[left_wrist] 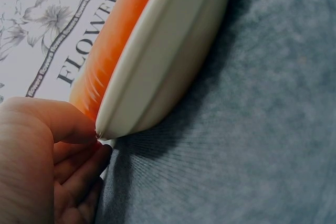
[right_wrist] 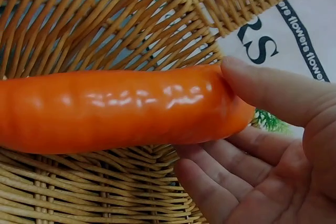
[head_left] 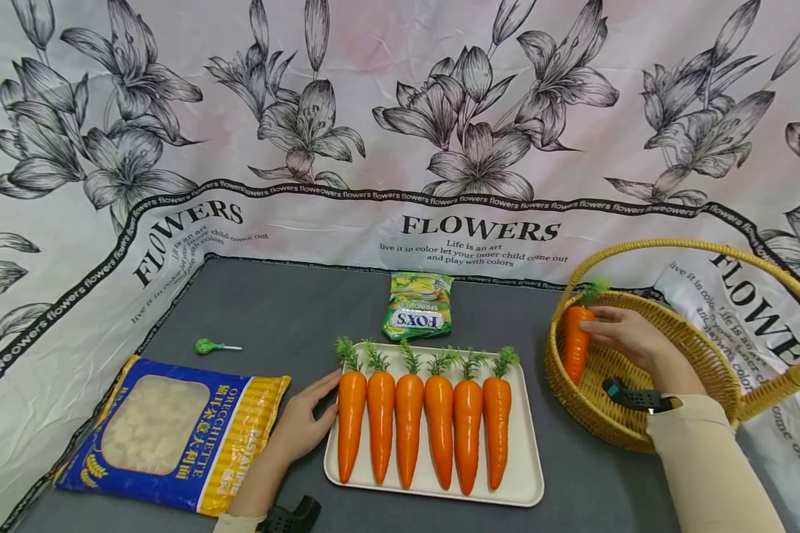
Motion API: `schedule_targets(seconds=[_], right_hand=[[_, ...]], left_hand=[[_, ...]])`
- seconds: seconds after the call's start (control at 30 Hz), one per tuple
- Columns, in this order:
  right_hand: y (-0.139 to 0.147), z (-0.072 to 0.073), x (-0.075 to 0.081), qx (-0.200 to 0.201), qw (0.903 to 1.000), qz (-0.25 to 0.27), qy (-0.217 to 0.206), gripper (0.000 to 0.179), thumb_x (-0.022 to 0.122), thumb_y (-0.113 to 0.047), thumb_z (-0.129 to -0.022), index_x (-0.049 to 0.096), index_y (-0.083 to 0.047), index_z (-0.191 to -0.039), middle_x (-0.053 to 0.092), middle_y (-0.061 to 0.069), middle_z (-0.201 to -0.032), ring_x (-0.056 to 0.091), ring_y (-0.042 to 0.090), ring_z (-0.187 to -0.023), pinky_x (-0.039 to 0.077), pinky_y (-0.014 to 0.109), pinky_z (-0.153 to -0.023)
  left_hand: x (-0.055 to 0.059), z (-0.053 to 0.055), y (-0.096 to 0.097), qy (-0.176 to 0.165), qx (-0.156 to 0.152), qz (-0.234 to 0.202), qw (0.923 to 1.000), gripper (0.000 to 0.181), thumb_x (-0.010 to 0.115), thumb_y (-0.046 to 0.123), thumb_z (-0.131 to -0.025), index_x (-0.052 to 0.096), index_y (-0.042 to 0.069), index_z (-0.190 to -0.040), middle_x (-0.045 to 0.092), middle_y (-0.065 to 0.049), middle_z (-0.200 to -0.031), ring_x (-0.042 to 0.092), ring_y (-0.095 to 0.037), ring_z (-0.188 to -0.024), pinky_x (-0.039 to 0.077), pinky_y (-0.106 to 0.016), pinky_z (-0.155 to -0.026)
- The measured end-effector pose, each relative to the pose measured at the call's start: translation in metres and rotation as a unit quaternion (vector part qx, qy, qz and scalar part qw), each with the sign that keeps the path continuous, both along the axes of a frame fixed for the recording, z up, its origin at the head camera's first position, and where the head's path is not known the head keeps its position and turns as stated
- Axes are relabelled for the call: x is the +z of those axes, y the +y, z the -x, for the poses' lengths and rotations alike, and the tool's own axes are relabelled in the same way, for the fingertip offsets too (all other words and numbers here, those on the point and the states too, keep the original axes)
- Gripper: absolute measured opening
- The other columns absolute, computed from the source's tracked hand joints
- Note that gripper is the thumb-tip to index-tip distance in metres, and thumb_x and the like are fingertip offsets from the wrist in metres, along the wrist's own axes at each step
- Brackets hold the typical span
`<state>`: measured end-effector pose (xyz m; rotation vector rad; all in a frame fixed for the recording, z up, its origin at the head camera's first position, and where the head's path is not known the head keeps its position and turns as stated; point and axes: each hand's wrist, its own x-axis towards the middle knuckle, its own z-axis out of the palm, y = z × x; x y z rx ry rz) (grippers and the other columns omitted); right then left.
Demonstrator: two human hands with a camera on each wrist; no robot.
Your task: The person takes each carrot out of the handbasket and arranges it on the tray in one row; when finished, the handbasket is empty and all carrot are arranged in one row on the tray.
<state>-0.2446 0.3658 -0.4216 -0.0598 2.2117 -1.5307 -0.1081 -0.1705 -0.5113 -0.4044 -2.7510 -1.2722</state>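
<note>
My right hand point(head_left: 623, 337) grips an orange carrot point(head_left: 575, 344) by its thick top end, thumb on one side and fingers on the other. The carrot is inside the yellow wicker basket point(head_left: 700, 326), upright along its left wall with the green top at the rim. In the right wrist view, the carrot point(right_wrist: 121, 111) spans the woven wall. My left hand point(head_left: 307, 414) holds the left edge of a cream tray point(head_left: 470, 497); the left wrist view shows the thumb at the tray's rim point(left_wrist: 152, 61). Several carrots point(head_left: 409, 429) lie side by side on the tray, green tops toward the back.
A blue and yellow pasta bag point(head_left: 167, 437) lies at the left, with a green lollipop point(head_left: 204, 346) behind it. Behind the tray lies a green candy packet point(head_left: 418, 303). The basket's tall handle point(head_left: 680, 244) arches over the right arm. Flower-printed cloth point(head_left: 333, 155) backs the grey table.
</note>
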Motion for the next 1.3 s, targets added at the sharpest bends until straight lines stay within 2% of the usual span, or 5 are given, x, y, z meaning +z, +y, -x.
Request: schedule_targets(seconds=[0.2,0.57,0.77,1.03,1.3], right_hand=[[-0.002,-0.002,-0.001,0.012,0.9999,-0.011,0.003,0.079,0.052,-0.023,-0.099,0.001,0.013,-0.147,0.004,0.036,-0.151,0.053,-0.015,-0.091,0.049,0.016,-0.09],[-0.003,-0.009,0.008,-0.003,0.9992,-0.022,0.033,0.074,0.052,-0.021,-0.098,0.009,0.014,-0.146,0.023,0.031,-0.145,0.055,-0.013,-0.092,0.05,0.014,-0.086],[-0.002,-0.017,0.024,-0.009,0.9986,-0.007,0.051,0.076,0.052,-0.02,-0.098,0.004,0.011,-0.148,0.016,0.032,-0.148,0.054,-0.014,-0.094,0.049,0.012,-0.086],[0.003,-0.028,0.042,-0.025,0.9958,0.019,0.086,0.075,0.054,-0.012,-0.096,0.005,0.016,-0.145,0.055,-0.021,-0.105,0.059,-0.008,-0.092,0.049,0.009,-0.08],[0.004,-0.048,0.055,-0.022,0.9896,-0.009,0.142,0.043,0.054,-0.012,-0.096,0.039,-0.007,-0.137,0.063,-0.02,-0.1,0.06,-0.003,-0.089,0.048,0.009,-0.076]], left_hand=[[0.0,0.0,0.001,-0.001,0.002,-0.002,1.0,0.05,0.061,0.011,-0.09,0.051,0.01,-0.138,0.05,-0.005,-0.142,0.048,-0.027,-0.13,0.041,-0.049,-0.105],[-0.001,0.0,0.002,0.004,-0.003,-0.001,1.0,0.049,0.061,0.011,-0.09,0.051,0.01,-0.138,0.05,-0.005,-0.142,0.048,-0.027,-0.13,0.041,-0.049,-0.104],[-0.003,0.0,0.001,0.008,-0.003,-0.004,1.0,0.05,0.061,0.01,-0.089,0.051,0.01,-0.138,0.05,-0.005,-0.142,0.048,-0.026,-0.13,0.041,-0.049,-0.104],[-0.004,0.0,0.001,0.018,0.001,-0.001,0.9998,0.049,0.062,0.01,-0.088,0.053,0.01,-0.137,0.052,-0.005,-0.141,0.049,-0.026,-0.129,0.041,-0.049,-0.104],[-0.002,0.001,0.0,0.019,0.0,0.003,0.9998,0.049,0.061,0.009,-0.088,0.053,0.008,-0.136,0.052,-0.007,-0.14,0.049,-0.027,-0.128,0.042,-0.049,-0.103]])
